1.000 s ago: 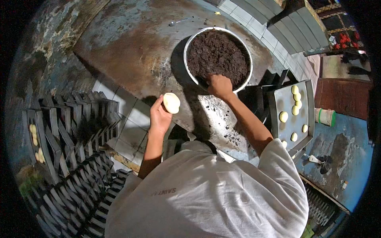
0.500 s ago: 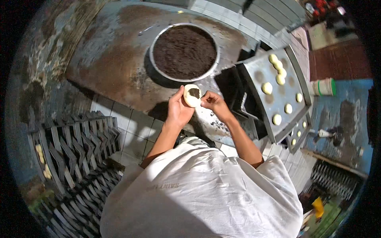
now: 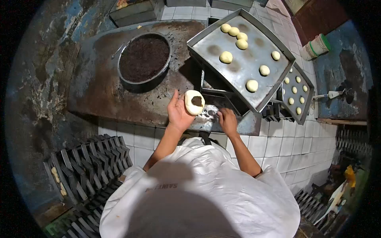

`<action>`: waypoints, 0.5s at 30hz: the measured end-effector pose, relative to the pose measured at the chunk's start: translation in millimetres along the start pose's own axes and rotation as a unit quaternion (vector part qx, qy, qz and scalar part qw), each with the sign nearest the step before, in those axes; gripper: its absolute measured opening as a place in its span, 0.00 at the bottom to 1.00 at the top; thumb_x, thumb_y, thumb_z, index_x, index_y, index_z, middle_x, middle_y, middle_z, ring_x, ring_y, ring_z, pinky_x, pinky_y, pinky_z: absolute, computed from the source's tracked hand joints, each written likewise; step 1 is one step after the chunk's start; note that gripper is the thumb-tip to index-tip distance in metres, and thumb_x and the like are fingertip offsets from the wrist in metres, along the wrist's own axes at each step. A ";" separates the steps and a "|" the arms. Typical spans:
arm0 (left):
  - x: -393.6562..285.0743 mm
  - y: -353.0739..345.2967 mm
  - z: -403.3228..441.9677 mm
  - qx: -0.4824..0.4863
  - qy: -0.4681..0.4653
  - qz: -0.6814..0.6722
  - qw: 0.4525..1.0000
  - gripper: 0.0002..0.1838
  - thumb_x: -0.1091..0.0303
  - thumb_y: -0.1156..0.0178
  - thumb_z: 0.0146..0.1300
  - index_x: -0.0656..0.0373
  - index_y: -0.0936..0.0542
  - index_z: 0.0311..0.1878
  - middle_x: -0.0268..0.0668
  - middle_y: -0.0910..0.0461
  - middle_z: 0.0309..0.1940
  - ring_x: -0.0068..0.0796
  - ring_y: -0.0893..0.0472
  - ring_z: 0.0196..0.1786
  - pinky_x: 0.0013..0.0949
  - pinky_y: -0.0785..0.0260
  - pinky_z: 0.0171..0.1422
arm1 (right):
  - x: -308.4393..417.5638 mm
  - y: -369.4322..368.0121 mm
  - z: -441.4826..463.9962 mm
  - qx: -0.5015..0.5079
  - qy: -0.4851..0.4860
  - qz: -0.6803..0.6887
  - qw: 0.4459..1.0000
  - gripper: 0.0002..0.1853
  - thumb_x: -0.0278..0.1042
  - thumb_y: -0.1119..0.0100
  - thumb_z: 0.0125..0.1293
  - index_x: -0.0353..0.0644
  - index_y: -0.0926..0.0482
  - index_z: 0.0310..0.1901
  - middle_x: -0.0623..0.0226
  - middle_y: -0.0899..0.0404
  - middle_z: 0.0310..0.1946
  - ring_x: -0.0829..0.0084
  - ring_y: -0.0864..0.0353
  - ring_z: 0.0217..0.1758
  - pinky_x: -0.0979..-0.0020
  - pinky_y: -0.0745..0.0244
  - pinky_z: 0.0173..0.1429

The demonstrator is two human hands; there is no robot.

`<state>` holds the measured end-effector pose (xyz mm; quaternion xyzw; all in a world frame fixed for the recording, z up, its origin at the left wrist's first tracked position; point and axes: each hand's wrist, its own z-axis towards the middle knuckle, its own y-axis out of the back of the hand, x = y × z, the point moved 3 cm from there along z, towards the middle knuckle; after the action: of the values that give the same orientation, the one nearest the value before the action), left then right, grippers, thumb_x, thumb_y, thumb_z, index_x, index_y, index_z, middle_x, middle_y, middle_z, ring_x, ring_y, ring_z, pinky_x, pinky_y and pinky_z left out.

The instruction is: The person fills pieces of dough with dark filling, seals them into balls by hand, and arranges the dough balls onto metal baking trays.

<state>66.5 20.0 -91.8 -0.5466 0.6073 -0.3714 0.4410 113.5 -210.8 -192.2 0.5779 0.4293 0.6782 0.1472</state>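
Note:
On the fingers and palm of my left hand (image 3: 180, 112) lies a flattened round of pale dough (image 3: 189, 104), with a dark crumbly filling (image 3: 197, 101) on its middle. The left thumb stands away from the dough. To the right, apart from the dough, my right hand (image 3: 228, 122) has its fingers curled in toward the thumb; whether anything is between them is hidden. A large round metal bowl (image 3: 169, 65) full of dark filling (image 3: 143, 57) stands on the table beyond my left hand. Several pale dough balls (image 3: 226, 57) sit on a metal tray (image 3: 248, 25) ahead to the right.
The worn table (image 3: 99, 95) carries the bowl and the propped tray. A lower tray (image 3: 305, 97) holds more dough balls. Stacked metal trays or racks (image 3: 89, 166) stand at the left. White floor tiles (image 3: 274, 144) and a lidded bucket (image 3: 315, 47) are at the right.
My right hand has let go of the dough's edge and moved off to the right. The view has turned right, so the bowl appears further left and the tray nearer the middle.

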 end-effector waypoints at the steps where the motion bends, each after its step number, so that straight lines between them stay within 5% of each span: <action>1: 9.6 -2.4 -1.9 0.024 0.009 0.007 1.000 0.33 0.39 0.48 0.73 0.62 0.26 0.62 0.46 0.21 0.60 0.44 0.23 0.64 0.49 0.35 0.73 | 25.1 13.2 4.7 -0.067 0.062 0.062 0.994 0.17 0.42 0.45 0.76 0.35 0.17 0.50 0.50 0.15 0.50 0.51 0.18 0.54 0.58 0.26 0.62; 3: 27.6 -24.9 -11.9 -0.004 0.004 0.026 1.000 0.29 0.41 0.50 0.75 0.62 0.22 0.54 0.44 0.17 0.51 0.41 0.19 0.57 0.47 0.29 0.67 | 69.5 23.8 19.1 0.071 -0.075 0.417 0.903 0.21 0.45 0.48 0.79 0.37 0.19 0.59 0.59 0.17 0.56 0.62 0.21 0.61 0.62 0.31 0.68; 5: 38.6 -32.5 -15.7 0.002 -0.019 0.129 0.991 0.29 0.41 0.51 0.76 0.62 0.22 0.55 0.45 0.17 0.50 0.40 0.18 0.56 0.43 0.28 0.66 | 108.1 42.7 23.5 0.199 -0.234 0.614 0.727 0.23 0.46 0.51 0.80 0.40 0.25 0.67 0.69 0.20 0.60 0.68 0.23 0.62 0.65 0.32 0.70; 6: 40.1 -29.0 -17.3 0.002 -0.032 0.166 0.986 0.23 0.49 0.48 0.76 0.62 0.23 0.57 0.44 0.17 0.50 0.36 0.18 0.54 0.36 0.27 0.63 | 111.2 42.8 25.7 0.237 -0.239 0.679 0.652 0.24 0.42 0.44 0.77 0.43 0.28 0.70 0.68 0.23 0.63 0.68 0.24 0.65 0.65 0.32 0.70; 7: 37.8 -21.8 -18.0 0.003 -0.036 0.170 0.985 0.23 0.49 0.48 0.76 0.62 0.23 0.57 0.44 0.17 0.50 0.36 0.18 0.54 0.36 0.27 0.63 | 111.6 45.4 25.0 0.240 -0.235 0.681 0.651 0.24 0.42 0.44 0.77 0.43 0.28 0.70 0.68 0.23 0.63 0.68 0.24 0.65 0.65 0.32 0.70; 9: 21.1 -4.8 -21.0 -0.116 -0.066 0.419 0.898 0.17 0.60 0.44 0.74 0.63 0.24 0.57 0.42 0.17 0.50 0.31 0.17 0.53 0.32 0.26 0.60 | 116.1 54.5 25.7 0.269 -0.084 0.541 0.792 0.30 0.35 0.35 0.70 0.44 0.30 0.71 0.66 0.27 0.68 0.69 0.26 0.66 0.66 0.31 0.69; 10: 14.8 -1.3 -23.1 -0.123 -0.056 0.441 0.887 0.19 0.72 0.41 0.68 0.65 0.25 0.61 0.40 0.17 0.50 0.27 0.17 0.53 0.30 0.25 0.59 | 116.5 58.9 24.7 0.265 -0.046 0.491 0.828 0.36 0.26 0.30 0.61 0.44 0.31 0.71 0.62 0.29 0.69 0.64 0.25 0.66 0.65 0.28 0.68; 11: 9.1 2.2 -24.9 -0.123 -0.058 0.441 0.887 0.19 0.72 0.41 0.68 0.65 0.25 0.61 0.40 0.17 0.50 0.27 0.17 0.53 0.30 0.25 0.59 | 117.8 60.7 22.8 0.265 -0.045 0.491 0.829 0.36 0.26 0.30 0.61 0.44 0.31 0.71 0.62 0.29 0.69 0.64 0.25 0.66 0.65 0.28 0.68; 13: 6.9 -6.1 -31.9 -0.080 -0.021 0.524 0.848 0.31 0.77 0.36 0.62 0.64 0.31 0.70 0.38 0.19 0.52 0.28 0.18 0.55 0.29 0.27 0.62 | 135.1 79.0 18.1 0.116 0.177 0.192 0.958 0.39 0.20 0.30 0.57 0.41 0.32 0.71 0.59 0.23 0.61 0.57 0.25 0.67 0.64 0.29 0.70; 15: 6.8 -10.4 -36.9 -0.076 -0.021 0.522 0.849 0.37 0.81 0.33 0.58 0.65 0.32 0.73 0.40 0.19 0.54 0.27 0.19 0.56 0.30 0.27 0.62 | 137.7 75.4 20.4 0.060 0.223 0.116 0.966 0.37 0.22 0.30 0.57 0.43 0.30 0.70 0.54 0.23 0.59 0.52 0.21 0.62 0.63 0.24 0.65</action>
<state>35.1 10.8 -70.6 -0.1883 0.8202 -0.0270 0.5395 114.7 -150.9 -45.7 0.4660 0.4209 0.7754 -0.0668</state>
